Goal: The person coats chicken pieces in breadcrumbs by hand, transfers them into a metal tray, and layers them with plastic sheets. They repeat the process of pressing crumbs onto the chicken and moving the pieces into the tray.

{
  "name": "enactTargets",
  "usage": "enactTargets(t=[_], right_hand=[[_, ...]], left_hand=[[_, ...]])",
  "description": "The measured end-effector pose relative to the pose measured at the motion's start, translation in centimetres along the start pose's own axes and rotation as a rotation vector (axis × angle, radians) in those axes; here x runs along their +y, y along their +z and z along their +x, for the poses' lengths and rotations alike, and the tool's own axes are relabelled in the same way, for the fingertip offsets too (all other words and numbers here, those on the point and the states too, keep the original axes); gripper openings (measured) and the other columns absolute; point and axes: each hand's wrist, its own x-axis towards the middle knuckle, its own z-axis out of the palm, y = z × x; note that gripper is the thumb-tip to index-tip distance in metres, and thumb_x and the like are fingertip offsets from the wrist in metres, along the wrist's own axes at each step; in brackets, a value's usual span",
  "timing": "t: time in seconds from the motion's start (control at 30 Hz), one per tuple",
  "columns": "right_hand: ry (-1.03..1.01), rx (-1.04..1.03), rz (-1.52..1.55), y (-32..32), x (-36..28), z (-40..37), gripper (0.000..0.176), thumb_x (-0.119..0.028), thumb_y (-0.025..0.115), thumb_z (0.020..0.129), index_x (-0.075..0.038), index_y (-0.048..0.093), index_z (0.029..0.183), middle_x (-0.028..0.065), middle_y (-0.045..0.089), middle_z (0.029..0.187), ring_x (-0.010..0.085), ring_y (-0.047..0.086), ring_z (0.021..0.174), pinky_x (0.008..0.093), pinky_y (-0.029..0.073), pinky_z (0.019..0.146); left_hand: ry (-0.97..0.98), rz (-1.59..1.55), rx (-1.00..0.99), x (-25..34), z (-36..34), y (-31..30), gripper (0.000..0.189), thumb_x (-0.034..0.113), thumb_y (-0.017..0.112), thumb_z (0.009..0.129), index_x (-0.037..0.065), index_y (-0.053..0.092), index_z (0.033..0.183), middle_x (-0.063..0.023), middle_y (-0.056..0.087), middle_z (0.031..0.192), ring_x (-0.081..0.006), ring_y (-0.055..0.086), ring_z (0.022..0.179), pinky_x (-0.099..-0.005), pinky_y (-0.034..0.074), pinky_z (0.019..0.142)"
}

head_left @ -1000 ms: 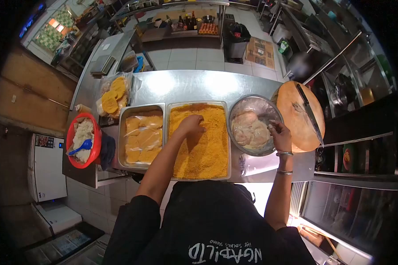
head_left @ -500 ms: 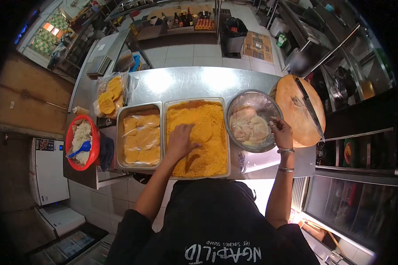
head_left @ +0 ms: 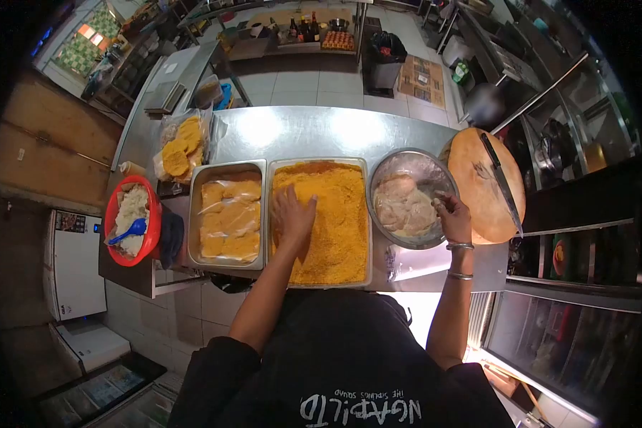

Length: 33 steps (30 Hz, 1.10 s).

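My left hand [head_left: 294,215] lies palm down with its fingers spread on the orange breadcrumbs [head_left: 335,221], at the left side of the metal tray [head_left: 368,265] that holds them. At the right edge of a metal bowl [head_left: 376,170], my right hand [head_left: 455,217] has its fingertips pinched together inside the rim. Whether something is between them is hidden. Pale raw meat pieces [head_left: 405,203] sit in wet liquid in that bowl. A deeper metal pan [head_left: 192,214] left of the crumbs holds breaded pieces [head_left: 230,221] under clear plastic.
A round wooden board [head_left: 471,171] with a knife [head_left: 503,184] lies at the right. On the left stand a red basin [head_left: 152,239] with white contents and a blue spoon [head_left: 130,232], plus a plastic bag [head_left: 182,146] of breaded pieces. The steel table [head_left: 299,128] extends behind.
My left hand has moved left across the crumbs, and its fingers now point away from me. My right hand stays at the bowl's edge. The view has shifted slightly.
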Motion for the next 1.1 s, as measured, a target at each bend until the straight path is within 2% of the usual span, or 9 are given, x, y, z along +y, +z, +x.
enactTargets(t=[0.03,0.1,0.23,0.3,0.37,0.53,0.73,0.9,1.1], right_hand=[[-0.006,0.002,0.002,-0.1,-0.1,0.1,0.029,-0.009,0.071,0.086,0.000,0.068,0.113,0.0062,0.072,0.096,0.0110,0.065,0.084,0.0262,0.052,0.075],[-0.011,0.015,0.021,-0.3,0.0,-0.1,0.029,-0.009,0.071,0.086,0.000,0.068,0.114,0.0071,0.073,0.098,0.0116,0.066,0.085,0.0263,0.052,0.075],[-0.012,0.022,0.039,-1.1,0.4,-0.4,0.029,-0.008,0.071,0.086,0.000,0.068,0.114,0.0080,0.073,0.099,0.0134,0.067,0.088,0.0270,0.052,0.077],[-0.001,0.035,-0.075,-1.4,0.9,-0.4,0.029,-0.009,0.070,0.087,0.000,0.068,0.114,0.0086,0.073,0.099,0.0150,0.068,0.090,0.0279,0.053,0.079],[-0.015,0.025,-0.051,-1.4,1.4,-0.2,0.029,-0.011,0.069,0.087,0.000,0.068,0.114,0.0081,0.073,0.099,0.0143,0.068,0.089,0.0280,0.053,0.078],[0.072,-0.027,-0.040,-1.2,1.7,0.4,0.030,-0.013,0.069,0.089,-0.003,0.068,0.116,0.0061,0.072,0.100,0.0109,0.063,0.082,0.0253,0.050,0.070],[0.092,-0.072,-0.046,-1.0,3.2,1.1,0.031,-0.012,0.069,0.089,-0.003,0.067,0.118,0.0048,0.070,0.100,0.0098,0.062,0.082,0.0246,0.049,0.068],[0.182,-0.074,-0.008,-0.4,4.0,0.9,0.030,-0.010,0.069,0.089,-0.003,0.067,0.117,0.0042,0.070,0.099,0.0096,0.061,0.082,0.0237,0.048,0.068],[0.144,-0.080,-0.019,0.6,3.8,1.1,0.032,-0.010,0.069,0.090,-0.001,0.065,0.120,0.0054,0.070,0.102,0.0105,0.063,0.084,0.0240,0.049,0.069]], left_hand=[[0.003,-0.001,0.005,-1.1,0.5,1.7,0.076,0.037,0.063,0.091,-0.006,0.034,0.146,-0.0299,0.032,0.152,-0.0396,0.033,0.141,-0.0516,0.029,0.113],[0.020,0.020,0.024,-4.6,1.7,7.0,0.081,0.042,0.051,0.098,-0.007,0.017,0.152,-0.0255,0.007,0.161,-0.0394,0.003,0.150,-0.0504,0.007,0.121],[0.117,-0.090,0.160,-3.1,0.8,9.3,0.078,0.042,0.044,0.100,-0.009,0.015,0.151,-0.0270,0.011,0.160,-0.0398,0.004,0.150,-0.0498,0.004,0.121],[0.283,-0.048,0.184,-1.6,1.0,9.7,0.079,0.046,0.044,0.099,-0.008,0.017,0.152,-0.0249,0.012,0.160,-0.0368,0.006,0.150,-0.0493,0.001,0.122],[0.388,0.200,-0.010,0.9,0.9,6.6,0.079,0.046,0.038,0.101,-0.007,0.012,0.153,-0.0238,0.008,0.161,-0.0360,0.003,0.151,-0.0506,-0.001,0.121],[0.526,0.291,-0.046,2.9,2.2,7.6,0.076,0.050,0.032,0.101,-0.002,0.017,0.154,-0.0179,0.014,0.162,-0.0339,0.009,0.151,-0.0533,0.002,0.121],[0.489,0.224,-0.057,2.1,2.4,8.2,0.073,0.048,0.034,0.100,-0.001,0.022,0.153,-0.0177,0.022,0.160,-0.0349,0.017,0.149,-0.0525,0.005,0.121],[0.490,0.199,-0.044,2.0,2.3,8.7,0.071,0.045,0.035,0.100,-0.001,0.023,0.153,-0.0181,0.024,0.159,-0.0357,0.017,0.149,-0.0526,0.005,0.121],[0.501,0.200,-0.022,1.9,2.5,8.7,0.071,0.045,0.034,0.101,-0.001,0.022,0.153,-0.0180,0.023,0.160,-0.0358,0.015,0.149,-0.0526,0.002,0.121]])
